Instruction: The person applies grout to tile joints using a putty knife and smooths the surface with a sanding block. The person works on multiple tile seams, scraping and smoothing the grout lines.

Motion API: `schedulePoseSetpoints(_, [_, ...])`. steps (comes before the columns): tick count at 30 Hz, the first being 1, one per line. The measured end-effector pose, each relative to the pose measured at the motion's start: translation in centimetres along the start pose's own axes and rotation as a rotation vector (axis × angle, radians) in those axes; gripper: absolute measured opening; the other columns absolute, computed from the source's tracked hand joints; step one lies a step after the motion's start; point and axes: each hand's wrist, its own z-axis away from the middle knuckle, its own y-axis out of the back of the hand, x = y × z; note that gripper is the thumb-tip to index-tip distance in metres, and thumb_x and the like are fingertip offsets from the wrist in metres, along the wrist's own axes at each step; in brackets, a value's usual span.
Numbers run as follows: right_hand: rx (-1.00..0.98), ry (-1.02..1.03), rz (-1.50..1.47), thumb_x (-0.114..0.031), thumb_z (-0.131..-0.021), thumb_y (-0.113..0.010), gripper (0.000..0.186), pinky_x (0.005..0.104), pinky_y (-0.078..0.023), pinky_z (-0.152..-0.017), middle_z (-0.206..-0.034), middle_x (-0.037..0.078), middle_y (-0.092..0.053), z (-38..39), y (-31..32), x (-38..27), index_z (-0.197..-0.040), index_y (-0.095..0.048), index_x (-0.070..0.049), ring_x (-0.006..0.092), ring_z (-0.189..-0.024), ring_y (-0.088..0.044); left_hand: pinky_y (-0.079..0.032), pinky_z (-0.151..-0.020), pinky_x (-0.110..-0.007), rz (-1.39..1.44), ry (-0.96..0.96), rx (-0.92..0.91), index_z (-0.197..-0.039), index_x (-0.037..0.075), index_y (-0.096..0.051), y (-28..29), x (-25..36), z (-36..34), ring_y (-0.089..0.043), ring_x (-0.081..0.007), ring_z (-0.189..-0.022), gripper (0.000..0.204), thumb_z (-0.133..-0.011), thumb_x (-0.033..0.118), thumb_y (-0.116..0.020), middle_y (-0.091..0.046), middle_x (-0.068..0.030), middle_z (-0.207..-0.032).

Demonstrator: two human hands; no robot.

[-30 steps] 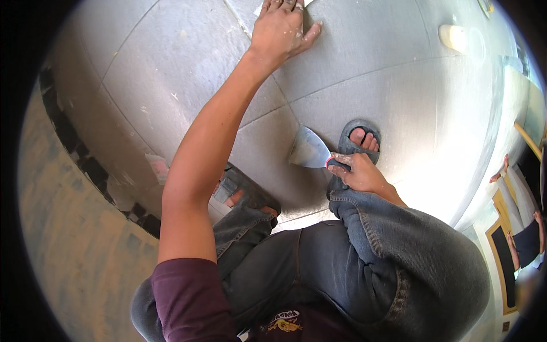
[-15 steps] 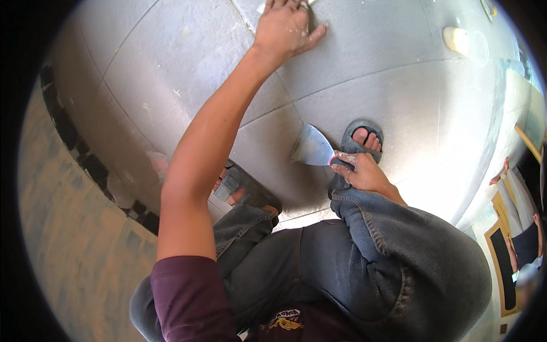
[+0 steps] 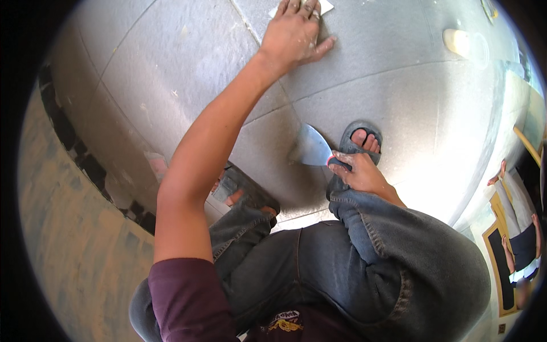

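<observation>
My left hand (image 3: 295, 35) lies at the far edge of the view, fingers pressed down over a white flat piece (image 3: 327, 7) on the grey tiled floor (image 3: 370, 51). Corners of that piece stick out on both sides of the fingers; its material is unclear. White dust marks the hand. Closer in, my right hand (image 3: 363, 171) grips the black and red handle of a putty knife (image 3: 314, 147). Its wide metal blade points left, just above or against the floor; I cannot tell which. The right wrist is beside my right knee.
My sandalled feet (image 3: 360, 138) flank the putty knife. A pale cup-like container (image 3: 456, 41) is at the far right. Broken dark edging (image 3: 94, 168) borders a brown-stained surface (image 3: 68, 228) on the left. Another person (image 3: 523, 239) is at the right rim, near a yellow pole (image 3: 527, 145).
My left hand has slid slightly right and nearer, the white piece moving along with it and showing more. The right hand and putty knife are nearly unmoved. The other person's posture has shifted slightly.
</observation>
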Motion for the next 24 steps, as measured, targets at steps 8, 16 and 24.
schedulePoseSetpoints(8, [-0.033, 0.019, 0.024, -0.031, -0.098, -0.068, 0.046, 0.0426, -0.052, -0.098, -0.116, 0.029, -0.070, -0.7, 0.5, -1.2, -0.133, -0.067, -0.001, 0.0418, -0.106, -0.071, -0.028, -0.124, -0.054, -0.063, 0.110, 0.046, -0.140, -0.017, -0.049, 0.0, -0.8, 0.6, -0.034, -0.0487, -0.148, 0.079, -0.093, 0.045, -0.063, -0.039, -0.0321, -0.157])
schedulePoseSetpoints(16, [-0.007, 0.005, 0.023, -0.029, -0.097, -0.070, 0.046, 0.0416, -0.049, -0.101, -0.118, 0.028, -0.070, -0.6, 1.0, -1.2, -0.133, -0.066, 0.000, 0.0444, -0.112, -0.068, -0.028, -0.123, -0.055, 0.006, 0.139, 0.076, -0.139, -0.016, -0.051, 0.5, -1.0, -0.7, -0.033, -0.0486, -0.149, 0.077, -0.093, 0.044, -0.064, -0.038, -0.0325, -0.158])
schedulePoseSetpoints(24, [0.008, -0.025, -0.024, -0.029, -0.097, -0.069, 0.046, 0.0401, -0.052, -0.097, -0.117, 0.029, -0.070, -0.5, 0.8, -1.5, -0.131, -0.067, 0.002, 0.0412, -0.108, -0.070, -0.029, -0.123, -0.056, -0.006, 0.117, 0.031, -0.138, -0.017, -0.051, -0.1, -0.2, -0.1, -0.033, -0.0488, -0.149, 0.074, -0.095, 0.041, -0.061, -0.038, -0.0333, -0.158])
